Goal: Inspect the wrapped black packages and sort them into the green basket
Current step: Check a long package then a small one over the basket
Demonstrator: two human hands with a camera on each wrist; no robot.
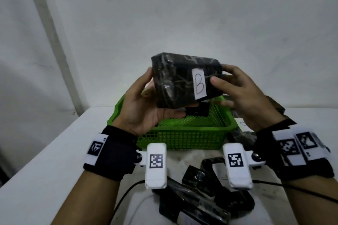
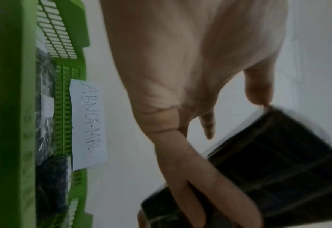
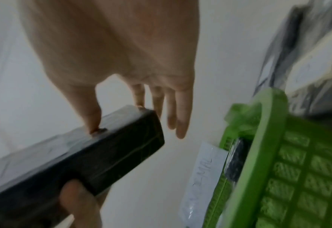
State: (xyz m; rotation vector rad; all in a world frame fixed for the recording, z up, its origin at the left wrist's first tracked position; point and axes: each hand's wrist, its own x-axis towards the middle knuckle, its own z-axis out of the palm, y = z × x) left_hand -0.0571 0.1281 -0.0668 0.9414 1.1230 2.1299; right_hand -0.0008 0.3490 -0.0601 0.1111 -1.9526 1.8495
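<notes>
The head camera looked forward and down from above the white table [image 1: 45, 151]. Each wrist camera looked along its palm at close range, sideways-tilted. All three views shared the plastic-wrapped black package [image 1: 182, 80] and the green slatted plastic basket [image 1: 186, 139].

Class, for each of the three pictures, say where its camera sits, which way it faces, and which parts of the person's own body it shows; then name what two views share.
Head: on the head, looking down at both hands, left hand and right hand, holding the black package above the green basket.
Left wrist: along the left hand's fingers to the package; basket left.
Right wrist: along the right hand's fingers; basket right.
Shared: both wrist views show the basket's paper label.
</notes>
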